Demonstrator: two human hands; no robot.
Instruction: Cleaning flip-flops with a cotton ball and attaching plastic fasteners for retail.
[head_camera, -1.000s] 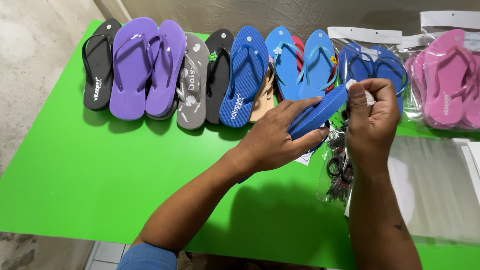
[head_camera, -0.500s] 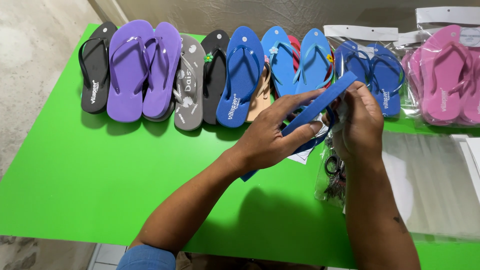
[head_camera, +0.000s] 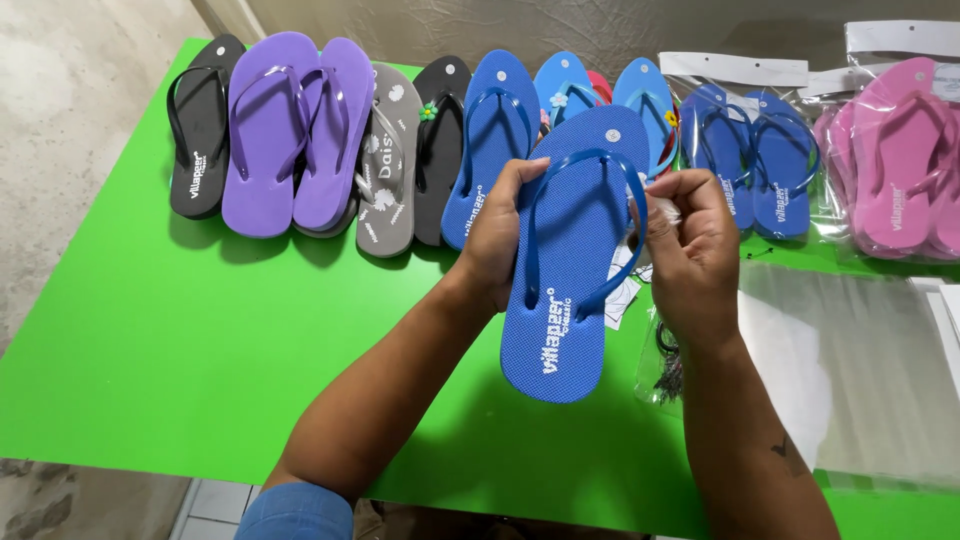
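A blue flip-flop (head_camera: 566, 270) with a blue strap is held face up above the green table (head_camera: 200, 340). My left hand (head_camera: 497, 232) grips its left edge, thumb over the footbed. At the flip-flop's right edge, my right hand (head_camera: 692, 248) pinches a small white piece (head_camera: 660, 208) near the strap; what that piece is I cannot tell. White paper tags (head_camera: 622, 290) lie under the flip-flop on the table.
A row of flip-flops lines the far edge: black (head_camera: 200, 130), purple (head_camera: 295, 130), grey (head_camera: 390, 165), more blue ones (head_camera: 490, 150). Bagged blue (head_camera: 750, 155) and pink (head_camera: 900, 160) pairs sit at the far right. Clear plastic bags (head_camera: 850, 370) lie by my right forearm.
The blue flip-flop was held edge-on between both hands; it has turned flat, footbed facing me, and come nearer. My right hand shifted to its right edge.
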